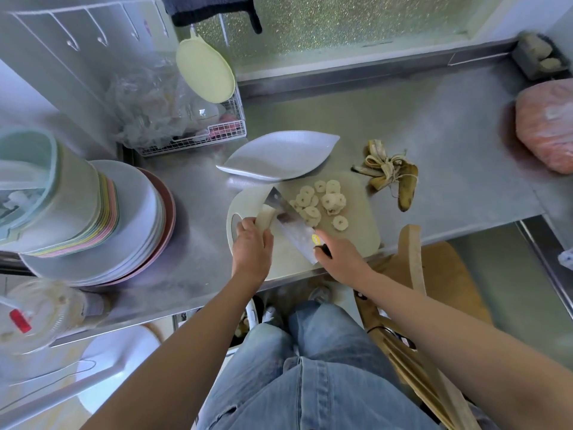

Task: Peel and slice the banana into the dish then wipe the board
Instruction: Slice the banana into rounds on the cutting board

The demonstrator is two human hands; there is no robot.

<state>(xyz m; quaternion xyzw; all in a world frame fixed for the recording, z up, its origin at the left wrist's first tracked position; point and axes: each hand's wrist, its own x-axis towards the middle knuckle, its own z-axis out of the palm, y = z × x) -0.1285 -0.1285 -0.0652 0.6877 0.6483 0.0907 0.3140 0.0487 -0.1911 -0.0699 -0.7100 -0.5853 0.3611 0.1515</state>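
Evidently we were mid-slicing: our left hand [251,243] gripped the pale peeled banana stub [266,216] on the beige plastic cutting board [356,221], our right hand [338,259] grasped the broad steel cleaver [290,220]. Cut rounds [322,203] awaited the white leaf-shaped dish [279,156].

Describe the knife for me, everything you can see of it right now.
The knife is a broad, rectangular cleaver with a shiny metal blade, a yellow sticker near its heel and a dark handle. The right hand grips the handle. The blade lies diagonally over the cutting board, leaning so its flat face shows, with its edge down at the cut end of the banana stub, which the left hand holds. The cut slices lie just beyond its other face.
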